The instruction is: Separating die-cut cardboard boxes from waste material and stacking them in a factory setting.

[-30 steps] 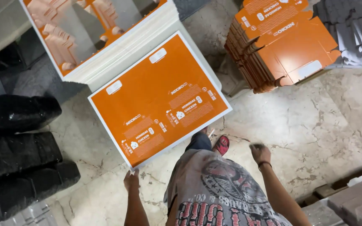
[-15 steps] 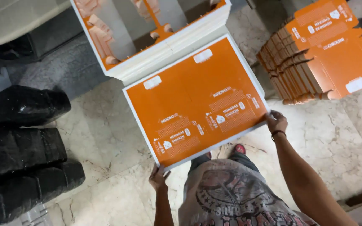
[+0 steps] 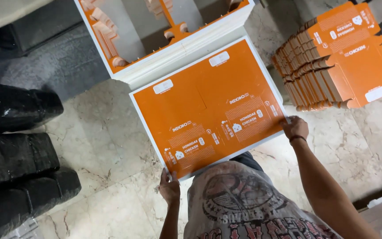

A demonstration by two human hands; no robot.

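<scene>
Both hands, left [image 3: 169, 188] and right [image 3: 295, 128], grip shut on the orange sheet [image 3: 208, 110] (mid-frame), folded boxes [image 3: 337, 57] stacked upper right.

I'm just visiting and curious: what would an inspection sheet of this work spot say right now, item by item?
Surface: pale marbled stone floor, with a grey patch at the upper left.
Job's things: large flat orange printed card sheet with a white border, held level above the floor.
Clutter: white stack of die-cut orange sheets behind it; pile of folded orange cartons to the right; black wrapped bundles along the left.
Hands: left hand grips the sheet's near corner; right hand grips its right corner.
Cables: nothing seen.
Surroundings: the person's printed grey shirt at the bottom; white and dark objects at the lower right edge, too cropped to tell.
</scene>
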